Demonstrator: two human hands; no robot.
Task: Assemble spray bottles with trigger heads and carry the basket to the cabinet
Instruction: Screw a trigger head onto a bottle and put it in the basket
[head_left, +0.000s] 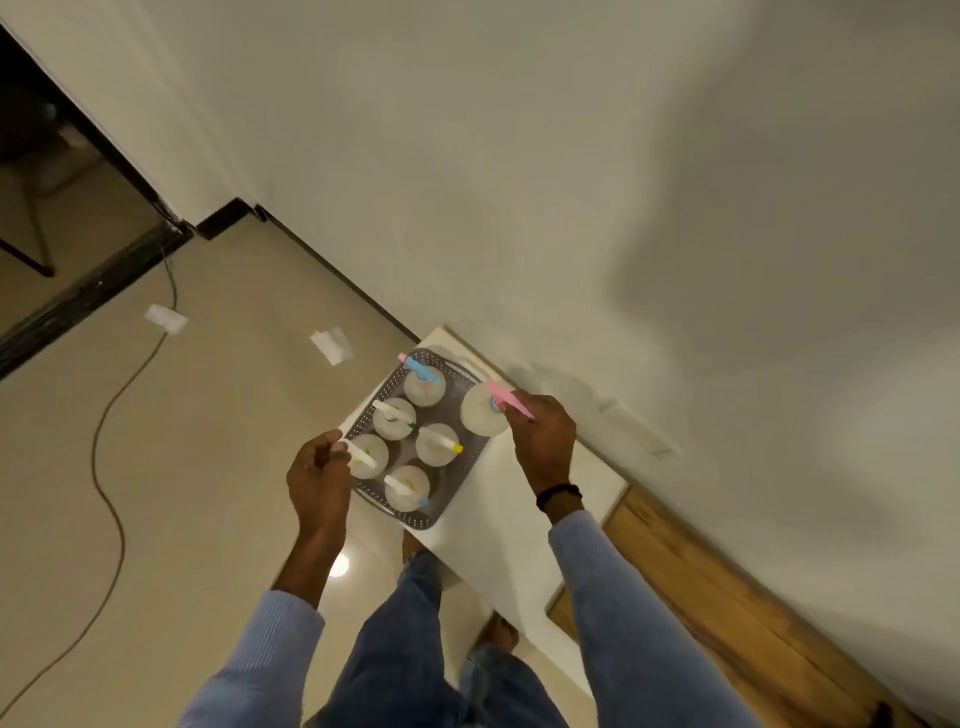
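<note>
Head view, looking down. A grey perforated basket (457, 483) sits on a white worktop (498, 530) at the centre of the frame, against a pale wall. Five white spray bottles (402, 418) with trigger heads stand inside it. A sixth bottle (480, 413), with a pink trigger head (506, 396), is at the basket's upper right edge. The right hand (543, 441) has its grip closed on this pink head. The left hand (318, 480) curls its grip over the basket's left rim beside a bottle; whether it clasps anything cannot be told. A cable (109, 415) trails across the floor at left.
</note>
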